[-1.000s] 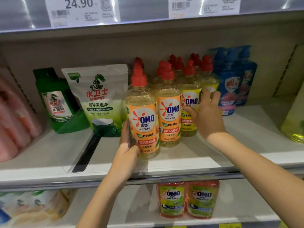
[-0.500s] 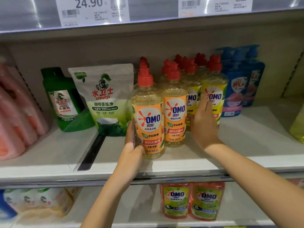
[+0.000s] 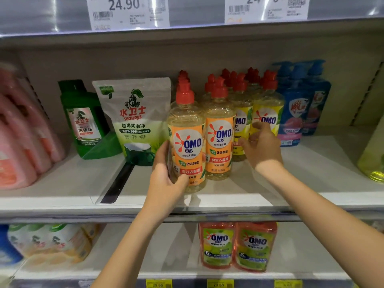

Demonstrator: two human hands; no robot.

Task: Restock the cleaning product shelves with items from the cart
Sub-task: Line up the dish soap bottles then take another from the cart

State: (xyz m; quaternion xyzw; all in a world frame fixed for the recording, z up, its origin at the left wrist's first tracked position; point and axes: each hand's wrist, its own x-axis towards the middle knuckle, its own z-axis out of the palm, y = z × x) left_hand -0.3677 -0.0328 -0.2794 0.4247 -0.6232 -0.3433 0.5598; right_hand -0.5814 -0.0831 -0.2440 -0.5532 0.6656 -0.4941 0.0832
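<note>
Left hand (image 3: pixel 166 173), forearm raised, wraps thumb and fingers round the front orange-label OMO bottle (image 3: pixel 188 142) standing upright on the shelf (image 3: pixel 311 163); right hand (image 3: pixel 262 147), fingers loosely spread, hovers at the yellow-label OMO bottle (image 3: pixel 268 115).

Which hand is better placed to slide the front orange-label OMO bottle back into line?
Left. The left hand grips the front orange-label OMO bottle low on its side; the right hand is over at the yellow-label OMO bottles.
</note>
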